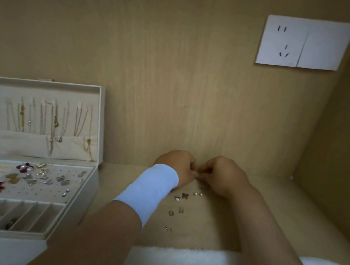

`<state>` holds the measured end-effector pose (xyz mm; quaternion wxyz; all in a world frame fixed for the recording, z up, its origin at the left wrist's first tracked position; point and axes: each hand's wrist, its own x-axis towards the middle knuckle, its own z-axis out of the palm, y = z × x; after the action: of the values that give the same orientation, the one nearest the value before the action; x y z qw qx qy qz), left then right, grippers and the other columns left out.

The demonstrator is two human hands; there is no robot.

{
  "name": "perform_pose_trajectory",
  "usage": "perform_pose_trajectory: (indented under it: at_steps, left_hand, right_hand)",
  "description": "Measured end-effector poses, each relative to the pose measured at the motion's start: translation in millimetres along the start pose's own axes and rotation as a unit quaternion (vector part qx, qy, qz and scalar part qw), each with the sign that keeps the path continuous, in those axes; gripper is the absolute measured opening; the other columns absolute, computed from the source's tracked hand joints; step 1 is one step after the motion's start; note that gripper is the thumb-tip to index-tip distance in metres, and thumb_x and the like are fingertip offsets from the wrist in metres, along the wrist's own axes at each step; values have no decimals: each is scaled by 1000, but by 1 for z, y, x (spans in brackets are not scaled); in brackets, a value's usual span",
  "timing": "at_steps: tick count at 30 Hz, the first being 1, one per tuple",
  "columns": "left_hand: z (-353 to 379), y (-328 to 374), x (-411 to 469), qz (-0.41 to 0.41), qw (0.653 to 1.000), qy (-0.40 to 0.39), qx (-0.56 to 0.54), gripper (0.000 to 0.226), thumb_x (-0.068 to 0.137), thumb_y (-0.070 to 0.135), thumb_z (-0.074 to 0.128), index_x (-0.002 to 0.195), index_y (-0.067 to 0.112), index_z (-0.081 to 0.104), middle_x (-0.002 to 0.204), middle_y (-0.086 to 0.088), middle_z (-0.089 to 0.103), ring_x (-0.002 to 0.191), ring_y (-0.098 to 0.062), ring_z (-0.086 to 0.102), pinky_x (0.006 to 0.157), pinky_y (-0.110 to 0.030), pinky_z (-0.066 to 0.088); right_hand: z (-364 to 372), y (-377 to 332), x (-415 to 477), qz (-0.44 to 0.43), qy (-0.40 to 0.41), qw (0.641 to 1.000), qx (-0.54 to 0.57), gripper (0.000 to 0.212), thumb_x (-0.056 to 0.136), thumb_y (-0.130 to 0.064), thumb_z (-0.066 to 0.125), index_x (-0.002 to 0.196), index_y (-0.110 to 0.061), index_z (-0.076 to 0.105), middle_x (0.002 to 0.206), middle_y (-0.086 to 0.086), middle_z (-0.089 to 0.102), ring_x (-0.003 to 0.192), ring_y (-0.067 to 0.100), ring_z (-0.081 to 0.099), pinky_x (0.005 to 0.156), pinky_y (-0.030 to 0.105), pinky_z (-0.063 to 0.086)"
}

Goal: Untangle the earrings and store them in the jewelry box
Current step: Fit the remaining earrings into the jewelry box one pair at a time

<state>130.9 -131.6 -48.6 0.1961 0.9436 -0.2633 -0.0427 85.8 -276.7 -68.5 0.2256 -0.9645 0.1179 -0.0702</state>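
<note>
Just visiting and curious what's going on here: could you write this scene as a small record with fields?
Hands: left hand and right hand meet, fingertips pinching a small piece, too tiny to identify
Loose earrings: scattered on the wooden surface below the hands
Jewelry box: open at the left, necklaces hanging in its lid, stored earrings on its panel
Wall: white socket plate, upper right

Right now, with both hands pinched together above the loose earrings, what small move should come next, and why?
Probably ease the two pinches gently apart. The left hand and right hand meet on a small piece too tiny to make out, so it is likely not freed yet. Other earrings wait on the table, and the jewelry box stands open.
</note>
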Motion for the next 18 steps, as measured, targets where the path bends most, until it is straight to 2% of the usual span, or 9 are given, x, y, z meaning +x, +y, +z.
perform_pose_trajectory:
  at_steps: [3, 7, 11, 14, 16, 18]
  left_hand:
    - [9, 4, 9, -13, 1000, 7, 21, 16, 84, 34, 63, 95, 30, 74, 99, 6, 70, 94, -21, 65, 86, -31, 52]
    - [18, 1, 17, -16, 999, 32, 16, 9, 85, 24, 63, 80, 28, 70, 93, 7, 70, 90, -20, 65, 78, -27, 50]
    - [18, -1, 19, -7, 1000, 14, 20, 14, 85, 23, 63, 73, 28, 67, 90, 5, 71, 88, -20, 66, 81, -30, 54]
    - [18, -2, 19, -5, 1000, 14, 26, 10, 84, 29, 62, 75, 25, 67, 89, 6, 71, 86, -20, 66, 81, -31, 55]
    - [17, -3, 17, -8, 999, 30, 25, 13, 83, 31, 58, 77, 24, 68, 86, 7, 70, 84, -20, 65, 78, -31, 54]
    - [13, -3, 12, -19, 998, 56, 19, 16, 82, 31, 54, 80, 23, 69, 83, 7, 69, 81, -19, 65, 74, -29, 54]
  right_hand:
    - [5, 0, 1, 9, 2, 1000, 4, 19, 84, -38, 71, 101, -38, 78, 105, -9, 75, 99, 15, 68, 87, 30, 54]
    - [7, 0, 2, 20, 18, 1000, 1, 15, 84, -32, 72, 96, -36, 79, 103, -8, 76, 100, 16, 68, 79, 25, 49]
    - [7, -2, 3, 31, 23, 999, -1, 5, 83, -31, 73, 82, -34, 76, 103, -8, 75, 97, 17, 68, 77, 26, 48]
    - [4, -1, 3, 33, 32, 999, 4, 18, 85, -30, 71, 67, -32, 66, 96, -8, 75, 94, 17, 68, 73, 26, 45]
    - [3, -3, 2, 25, 32, 999, 17, 17, 87, -28, 67, 70, -31, 65, 86, -8, 71, 90, 18, 68, 72, 26, 45]
    - [2, -7, 1, 13, 33, 998, 46, 18, 87, -25, 65, 70, -29, 67, 79, -9, 69, 85, 17, 68, 73, 29, 52]
